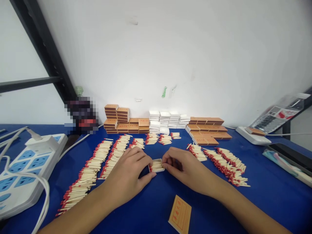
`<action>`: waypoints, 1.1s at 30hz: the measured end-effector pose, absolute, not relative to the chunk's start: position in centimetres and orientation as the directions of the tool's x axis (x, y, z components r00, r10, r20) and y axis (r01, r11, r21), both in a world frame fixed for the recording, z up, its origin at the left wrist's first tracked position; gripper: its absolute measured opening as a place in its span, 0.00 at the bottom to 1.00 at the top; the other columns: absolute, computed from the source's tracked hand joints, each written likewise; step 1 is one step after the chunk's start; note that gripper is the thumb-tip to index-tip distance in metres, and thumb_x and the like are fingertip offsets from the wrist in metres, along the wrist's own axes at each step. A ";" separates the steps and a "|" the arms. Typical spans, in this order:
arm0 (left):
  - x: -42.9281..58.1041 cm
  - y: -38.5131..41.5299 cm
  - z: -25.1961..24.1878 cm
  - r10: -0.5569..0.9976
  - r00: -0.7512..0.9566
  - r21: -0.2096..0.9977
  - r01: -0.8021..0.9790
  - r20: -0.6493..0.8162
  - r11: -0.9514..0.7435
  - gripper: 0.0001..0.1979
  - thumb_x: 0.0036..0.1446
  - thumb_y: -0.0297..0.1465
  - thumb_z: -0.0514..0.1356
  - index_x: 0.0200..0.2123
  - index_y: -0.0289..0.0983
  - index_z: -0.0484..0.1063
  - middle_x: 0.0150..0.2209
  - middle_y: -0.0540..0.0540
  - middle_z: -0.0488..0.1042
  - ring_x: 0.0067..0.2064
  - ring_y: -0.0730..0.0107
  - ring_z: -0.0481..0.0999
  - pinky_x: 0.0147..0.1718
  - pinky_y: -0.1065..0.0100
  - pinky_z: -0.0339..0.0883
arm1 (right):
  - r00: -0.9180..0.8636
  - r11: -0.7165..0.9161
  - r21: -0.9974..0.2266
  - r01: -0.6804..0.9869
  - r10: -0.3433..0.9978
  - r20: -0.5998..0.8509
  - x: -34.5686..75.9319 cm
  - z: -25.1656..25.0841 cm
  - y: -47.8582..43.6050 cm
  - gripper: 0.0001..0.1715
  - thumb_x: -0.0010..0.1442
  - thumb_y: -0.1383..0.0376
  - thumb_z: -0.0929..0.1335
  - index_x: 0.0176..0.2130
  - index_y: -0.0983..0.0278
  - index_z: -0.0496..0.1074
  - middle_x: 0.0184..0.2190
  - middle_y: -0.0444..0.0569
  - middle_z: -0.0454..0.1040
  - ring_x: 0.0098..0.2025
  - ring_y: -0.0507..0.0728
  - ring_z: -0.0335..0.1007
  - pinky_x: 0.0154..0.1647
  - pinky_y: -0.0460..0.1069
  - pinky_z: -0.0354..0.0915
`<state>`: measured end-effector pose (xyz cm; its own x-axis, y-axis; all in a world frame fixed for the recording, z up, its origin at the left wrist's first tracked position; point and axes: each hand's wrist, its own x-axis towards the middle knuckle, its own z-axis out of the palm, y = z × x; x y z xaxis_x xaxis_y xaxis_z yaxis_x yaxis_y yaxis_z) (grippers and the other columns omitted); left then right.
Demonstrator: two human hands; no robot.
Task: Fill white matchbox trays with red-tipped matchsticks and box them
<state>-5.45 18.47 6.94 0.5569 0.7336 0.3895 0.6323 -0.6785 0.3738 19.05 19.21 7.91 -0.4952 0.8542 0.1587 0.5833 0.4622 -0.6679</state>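
A white matchbox tray filled with red-headed matches lies between my hands on the blue tabletop. My left hand curves around the tray's left end, thumb in front and fingers behind. At the right end, the thumb and index finger of my right hand are pinched together against the tray and match ends; whether they also grip a match is hidden. An orange matchbox sleeve lies nearer me, below my right hand. Long rows of matches spread on the left, and more matches lie in piles on the right.
Stacks of orange matchboxes and white trays line the wall, with more orange boxes to their right. A power strip with cables sits left. A bottle, a white device and a phone are right.
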 end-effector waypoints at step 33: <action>-5.6 18.8 7.0 0.670 0.611 0.252 0.630 0.423 -0.734 0.07 0.67 0.34 0.65 0.45 0.38 0.78 0.45 0.43 0.80 0.51 0.55 0.75 0.57 0.49 0.67 | -0.811 0.459 -0.751 0.474 0.561 -0.169 21.5 12.2 17.4 0.32 0.48 0.58 0.83 0.53 0.52 0.80 0.48 0.44 0.73 0.47 0.57 0.71 0.48 0.50 0.70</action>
<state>-5.65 18.82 7.02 0.6105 0.6696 0.4230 0.6302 -0.7342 0.2525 21.46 17.38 12.24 -0.8106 0.5609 -0.1685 0.4739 0.4592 -0.7514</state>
